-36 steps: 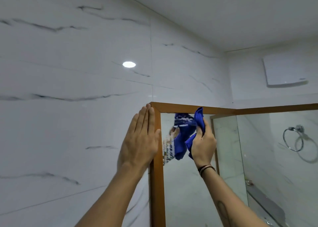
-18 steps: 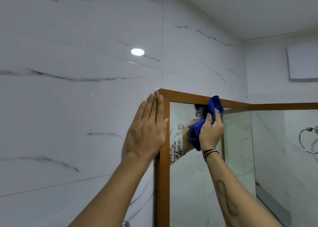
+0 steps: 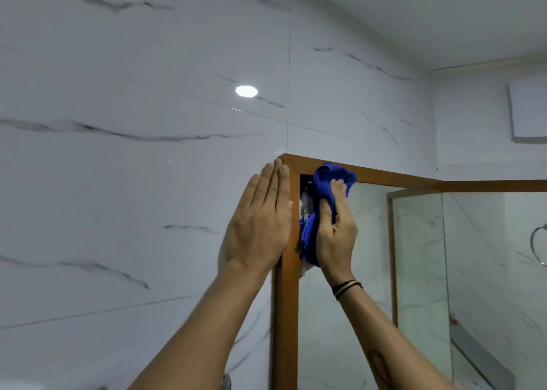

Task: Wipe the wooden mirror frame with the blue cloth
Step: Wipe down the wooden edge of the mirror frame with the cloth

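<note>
The right hand [image 3: 333,236] has its grip clenched around a bunched blue cloth [image 3: 324,188], pressing the wad against the top left corner of the wooden mirror frame [image 3: 288,301]. The upper part of the cloth covers the top rail just right of the corner, and the rest hangs down along the inner edge of the left upright, over the mirror glass [image 3: 340,330]. The thumb and fingers wrap over the fabric, and thin dark bands [image 3: 346,287] circle the wrist. The left hand [image 3: 260,221] lies flat and released, fingers straight and together, palm against the white marble-veined wall tile [image 3: 133,197] just beside the frame's outer edge; its fingertips reach almost to the frame's top corner, and the side of the hand overlaps the left upright. It grasps nothing. The frame's top rail runs to the right and meets a second wooden rail at the room's corner. A round light spot [image 3: 246,91] glares on the tile above the hands. A chrome towel ring [image 3: 537,249] shows at the far right edge, and a white rectangular panel [image 3: 529,113] sits high on the side wall.
</note>
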{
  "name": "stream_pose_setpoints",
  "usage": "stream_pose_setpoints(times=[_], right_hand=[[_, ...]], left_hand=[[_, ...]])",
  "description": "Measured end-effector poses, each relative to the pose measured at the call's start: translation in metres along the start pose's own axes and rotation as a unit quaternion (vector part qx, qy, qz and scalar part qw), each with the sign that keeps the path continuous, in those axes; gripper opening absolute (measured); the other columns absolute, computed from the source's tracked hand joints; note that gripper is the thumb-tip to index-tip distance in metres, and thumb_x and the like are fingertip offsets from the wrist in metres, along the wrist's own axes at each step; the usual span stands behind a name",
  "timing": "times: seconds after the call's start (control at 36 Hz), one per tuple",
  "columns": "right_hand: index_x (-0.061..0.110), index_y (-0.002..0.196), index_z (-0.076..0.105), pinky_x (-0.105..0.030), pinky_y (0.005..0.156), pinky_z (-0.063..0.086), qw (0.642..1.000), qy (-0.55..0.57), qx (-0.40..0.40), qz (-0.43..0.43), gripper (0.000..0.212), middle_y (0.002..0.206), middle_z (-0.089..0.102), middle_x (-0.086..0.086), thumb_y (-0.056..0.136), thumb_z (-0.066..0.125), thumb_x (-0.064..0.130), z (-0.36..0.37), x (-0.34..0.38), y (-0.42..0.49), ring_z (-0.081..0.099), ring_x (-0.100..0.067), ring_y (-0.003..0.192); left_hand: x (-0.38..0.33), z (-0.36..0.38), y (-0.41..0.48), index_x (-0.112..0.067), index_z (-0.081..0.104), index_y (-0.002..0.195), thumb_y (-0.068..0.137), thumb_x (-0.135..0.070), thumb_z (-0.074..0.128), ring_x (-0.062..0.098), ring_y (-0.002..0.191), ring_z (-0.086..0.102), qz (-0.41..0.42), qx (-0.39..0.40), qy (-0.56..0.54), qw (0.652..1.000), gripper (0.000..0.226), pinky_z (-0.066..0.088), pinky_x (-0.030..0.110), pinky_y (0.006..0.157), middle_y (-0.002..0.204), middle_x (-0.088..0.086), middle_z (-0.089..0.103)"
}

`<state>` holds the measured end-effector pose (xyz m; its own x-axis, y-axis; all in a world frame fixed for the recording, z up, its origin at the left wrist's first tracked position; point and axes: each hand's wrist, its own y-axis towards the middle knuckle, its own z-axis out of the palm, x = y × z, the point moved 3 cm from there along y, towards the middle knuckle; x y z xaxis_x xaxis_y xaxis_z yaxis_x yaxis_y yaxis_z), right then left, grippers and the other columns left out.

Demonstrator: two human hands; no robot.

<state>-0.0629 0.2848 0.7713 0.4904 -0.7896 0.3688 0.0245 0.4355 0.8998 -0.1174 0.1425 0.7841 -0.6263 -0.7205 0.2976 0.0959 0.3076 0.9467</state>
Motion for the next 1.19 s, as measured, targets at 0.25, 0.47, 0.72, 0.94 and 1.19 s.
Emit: stream_pose_setpoints(times=[0.25, 0.47, 0.72, 0.94, 1.19], right_hand=[[0.025, 0.165, 0.037, -0.045, 0.130, 0.032, 0.980, -0.114, 0.069, -0.148, 0.056, 0.173, 0.039, 0.000, 0.110, 0.041, 0.031, -0.010, 0.000, -0.006, 0.033, -0.019, 0.161], [0.016, 0.170, 0.024, -0.049, 0.137, 0.011, 0.960, -0.169, 0.093, -0.201, 0.061, 0.181, 0.013, -0.008, 0.112, 0.037, 0.031, 0.005, -0.006, -0.004, 0.010, -0.029, 0.169], [0.013, 0.172, 0.022, -0.053, 0.137, 0.009, 0.960, -0.174, 0.127, -0.177, 0.061, 0.182, 0.013, -0.005, 0.113, 0.038, 0.021, 0.006, -0.011, -0.019, 0.006, -0.022, 0.170], [0.010, 0.171, 0.025, -0.057, 0.135, 0.016, 0.954, -0.181, 0.148, -0.187, 0.062, 0.181, 0.017, -0.004, 0.112, 0.034, 0.030, -0.002, -0.014, -0.039, 0.013, -0.025, 0.169], [0.011, 0.172, 0.022, -0.061, 0.133, 0.016, 0.959, -0.183, 0.151, -0.156, 0.063, 0.183, 0.013, 0.001, 0.112, 0.034, 0.027, -0.011, -0.033, -0.095, 0.011, -0.025, 0.169]], left_hand=[[0.000, 0.003, -0.001, 0.003, -0.008, 0.174, 0.122, -0.035, 0.005, 0.034, 0.172, 0.000, -0.005, 0.000, -0.020, 1.000, 0.066, 0.015, 0.048, 0.141, 0.183, 0.025, -0.004], [0.001, 0.005, 0.001, 0.003, -0.004, 0.175, 0.123, -0.034, 0.006, 0.034, 0.172, 0.008, -0.004, -0.016, -0.015, 1.000, 0.064, 0.018, 0.049, 0.140, 0.183, 0.024, 0.004], [0.001, 0.004, -0.001, 0.005, -0.008, 0.173, 0.124, -0.030, 0.012, 0.034, 0.172, 0.002, 0.001, -0.002, 0.015, 1.000, 0.064, 0.014, 0.048, 0.141, 0.183, 0.025, -0.001], [0.000, 0.000, -0.001, 0.005, -0.011, 0.173, 0.124, -0.032, 0.011, 0.035, 0.172, -0.003, 0.002, 0.013, 0.012, 1.000, 0.065, 0.012, 0.048, 0.141, 0.183, 0.025, -0.006], [0.000, -0.001, -0.001, 0.005, -0.006, 0.174, 0.125, -0.032, 0.014, 0.035, 0.172, 0.001, 0.004, -0.002, 0.004, 1.000, 0.065, 0.015, 0.047, 0.141, 0.183, 0.025, -0.003]])
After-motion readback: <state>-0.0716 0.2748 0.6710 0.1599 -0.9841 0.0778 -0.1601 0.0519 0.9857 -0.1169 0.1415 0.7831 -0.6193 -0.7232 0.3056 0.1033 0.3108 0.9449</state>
